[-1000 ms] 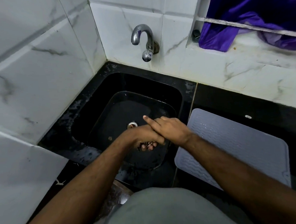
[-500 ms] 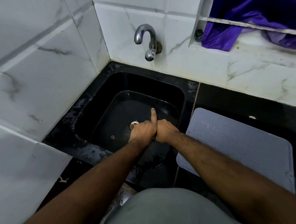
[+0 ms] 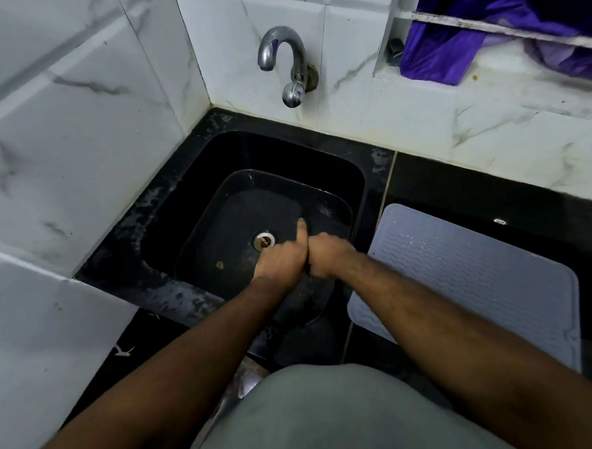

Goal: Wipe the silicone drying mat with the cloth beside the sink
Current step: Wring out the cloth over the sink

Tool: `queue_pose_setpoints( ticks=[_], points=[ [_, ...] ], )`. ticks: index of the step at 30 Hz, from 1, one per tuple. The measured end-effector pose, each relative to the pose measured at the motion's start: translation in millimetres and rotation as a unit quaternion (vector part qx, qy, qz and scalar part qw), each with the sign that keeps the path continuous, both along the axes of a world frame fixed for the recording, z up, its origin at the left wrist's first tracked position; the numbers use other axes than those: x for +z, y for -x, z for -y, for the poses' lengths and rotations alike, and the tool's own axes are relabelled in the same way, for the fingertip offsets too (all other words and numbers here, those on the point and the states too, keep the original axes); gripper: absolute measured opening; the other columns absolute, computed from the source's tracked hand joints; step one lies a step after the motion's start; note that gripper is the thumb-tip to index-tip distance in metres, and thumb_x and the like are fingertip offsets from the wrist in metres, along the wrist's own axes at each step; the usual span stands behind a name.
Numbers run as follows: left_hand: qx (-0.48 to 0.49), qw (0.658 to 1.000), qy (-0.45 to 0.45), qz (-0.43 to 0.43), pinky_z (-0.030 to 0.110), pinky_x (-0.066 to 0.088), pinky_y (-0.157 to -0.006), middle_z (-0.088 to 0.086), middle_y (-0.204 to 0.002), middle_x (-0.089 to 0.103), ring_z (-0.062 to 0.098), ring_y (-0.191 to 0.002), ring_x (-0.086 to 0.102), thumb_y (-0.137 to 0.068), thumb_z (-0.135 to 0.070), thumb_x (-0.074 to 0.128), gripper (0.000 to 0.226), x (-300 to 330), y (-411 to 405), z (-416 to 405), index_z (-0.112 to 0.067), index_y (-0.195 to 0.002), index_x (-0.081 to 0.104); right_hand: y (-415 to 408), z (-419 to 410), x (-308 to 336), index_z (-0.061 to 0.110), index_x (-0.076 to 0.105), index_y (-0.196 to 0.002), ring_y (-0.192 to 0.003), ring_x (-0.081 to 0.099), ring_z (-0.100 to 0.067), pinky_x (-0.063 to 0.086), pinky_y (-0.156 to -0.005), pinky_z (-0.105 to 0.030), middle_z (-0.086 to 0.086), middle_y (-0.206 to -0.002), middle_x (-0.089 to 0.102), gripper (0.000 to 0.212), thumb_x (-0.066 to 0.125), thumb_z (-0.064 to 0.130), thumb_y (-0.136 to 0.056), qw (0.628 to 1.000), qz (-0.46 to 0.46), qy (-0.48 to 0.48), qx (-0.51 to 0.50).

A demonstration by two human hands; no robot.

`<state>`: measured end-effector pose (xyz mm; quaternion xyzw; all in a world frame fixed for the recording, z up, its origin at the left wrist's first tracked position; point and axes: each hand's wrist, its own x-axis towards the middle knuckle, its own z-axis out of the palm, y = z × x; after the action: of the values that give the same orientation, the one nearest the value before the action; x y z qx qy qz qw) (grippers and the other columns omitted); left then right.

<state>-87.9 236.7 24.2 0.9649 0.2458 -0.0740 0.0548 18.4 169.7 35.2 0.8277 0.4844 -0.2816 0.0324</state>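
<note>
both my hands meet over the sink [image 3: 364, 186]: left hand [image 3: 281, 259] and right hand [image 3: 327, 255] curl together, seemingly wringing a dark cloth [image 3: 307, 270], barely visible. just right of them, the silicone drying mat [image 3: 469, 277] waits flat on the bench [image 3: 492, 193].

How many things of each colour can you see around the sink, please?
Black: 1, the sink
Grey: 1, the drying mat
Silver: 2, the tap and the drain
Purple: 1, the cloth on the ledge
Total: 5
</note>
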Motion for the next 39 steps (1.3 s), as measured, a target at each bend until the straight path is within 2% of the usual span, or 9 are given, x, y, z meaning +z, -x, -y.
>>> queue_pose_setpoints(
  ticks=[3, 6, 12, 18, 22, 29, 33, 36, 39],
  points=[
    [0.162, 0.959, 0.226, 0.055, 0.034, 0.046, -0.070, 0.005, -0.098, 0.057, 0.031, -0.096, 0.067, -0.084, -0.023, 0.073, 0.091, 10.8, -3.4, -2.3, -0.002, -0.153, 0.017, -1.5, 14.6, 5.4, 0.020, 0.058, -0.116, -0.097, 0.066, -0.029, 0.052, -0.072, -0.039, -0.006, -0.107, 0.064, 0.032, 0.068, 0.023, -0.086, 0.985, 0.121, -0.100, 0.069],
    [0.152, 0.864, 0.479, 0.025, 0.030, 0.052, -0.055, 0.018, -0.090, 0.071, 0.038, -0.081, 0.072, -0.079, -0.029, 0.085, 0.046, 26.6, 5.1, -4.5, -0.006, -0.109, 0.060, -12.0, 35.8, 3.1, 0.020, 0.053, -0.117, -0.098, 0.062, -0.027, 0.054, -0.072, -0.041, -0.006, -0.105, 0.055, 0.034, 0.066, 0.021, -0.085, 0.978, 0.122, -0.162, 0.056],
    [0.202, 0.687, 0.680, 0.159, 0.023, 0.045, -0.041, 0.019, -0.092, 0.075, 0.024, -0.062, 0.071, -0.101, -0.054, 0.044, 0.051, 34.1, 19.0, 18.7, -0.007, -0.109, 0.062, -26.5, 66.5, -1.5, 0.021, 0.055, -0.129, -0.106, 0.054, -0.023, 0.051, -0.080, -0.038, -0.003, -0.113, 0.051, 0.049, 0.065, 0.004, -0.085, 0.954, 0.100, -0.266, -0.097],
    [0.236, 0.710, 0.650, 0.134, 0.032, 0.053, -0.057, 0.010, -0.096, 0.077, 0.026, -0.083, 0.073, -0.073, -0.093, 0.047, 0.089, 29.7, 22.9, 9.4, -0.014, -0.103, 0.076, -11.4, 67.3, 16.1, 0.021, 0.050, -0.140, -0.115, 0.044, -0.016, 0.047, -0.091, -0.031, -0.001, -0.127, 0.041, 0.051, 0.063, 0.011, -0.091, 0.945, 0.078, -0.318, -0.023],
    [0.171, 0.765, 0.609, 0.124, 0.037, 0.058, -0.063, 0.009, -0.087, 0.076, 0.020, -0.076, 0.069, -0.085, -0.064, 0.068, 0.061, 30.0, 20.4, 10.8, -0.004, -0.089, 0.073, 2.3, 67.1, 17.0, 0.024, 0.042, -0.146, -0.130, 0.042, -0.021, 0.047, -0.101, -0.037, -0.005, -0.144, 0.036, 0.055, 0.064, 0.024, -0.095, 0.944, 0.109, -0.310, -0.006],
    [0.221, 0.682, 0.665, 0.212, 0.035, 0.059, -0.080, 0.014, -0.102, 0.077, 0.027, -0.090, 0.072, -0.102, -0.031, 0.058, 0.032, 26.5, 18.4, 15.8, -0.002, -0.106, 0.072, -17.4, 81.6, -10.5, 0.024, 0.046, -0.148, -0.126, 0.051, -0.028, 0.047, -0.102, -0.035, -0.013, -0.142, 0.048, 0.054, 0.054, 0.008, -0.098, 0.933, 0.007, -0.215, -0.289],
    [0.184, 0.653, 0.707, 0.200, 0.044, 0.053, -0.094, 0.011, -0.110, 0.076, 0.035, -0.106, 0.068, -0.100, -0.033, 0.059, 0.029, 22.3, 23.1, 15.8, -0.010, -0.111, 0.073, -3.1, 78.3, 1.6, 0.024, 0.061, -0.129, -0.108, 0.066, -0.017, 0.054, -0.096, -0.044, -0.002, -0.122, 0.069, 0.058, 0.043, 0.068, -0.094, 0.780, -0.290, -0.287, -0.474],
    [0.159, 0.664, 0.709, 0.176, 0.035, 0.051, -0.071, 0.007, -0.098, 0.074, 0.024, -0.089, 0.065, -0.098, -0.037, 0.059, 0.026, 21.1, 24.6, 19.7, -0.017, -0.103, 0.075, 17.6, 69.9, 17.9, 0.033, 0.066, -0.113, -0.107, 0.069, -0.015, 0.055, -0.093, -0.040, 0.002, -0.115, 0.073, 0.070, 0.036, 0.085, -0.077, 0.653, -0.465, -0.316, -0.507],
    [0.157, 0.691, 0.685, 0.169, 0.031, 0.052, -0.061, 0.007, -0.090, 0.073, 0.019, -0.080, 0.066, -0.102, -0.033, 0.056, 0.028, 16.4, 24.8, 13.6, -0.012, -0.096, 0.073, 32.8, 65.0, 23.0, 0.035, 0.065, -0.117, -0.107, 0.069, -0.013, 0.056, -0.091, -0.039, 0.004, -0.114, 0.073, 0.069, 0.035, 0.083, -0.079, 0.638, -0.455, -0.358, -0.508]
  ],
)
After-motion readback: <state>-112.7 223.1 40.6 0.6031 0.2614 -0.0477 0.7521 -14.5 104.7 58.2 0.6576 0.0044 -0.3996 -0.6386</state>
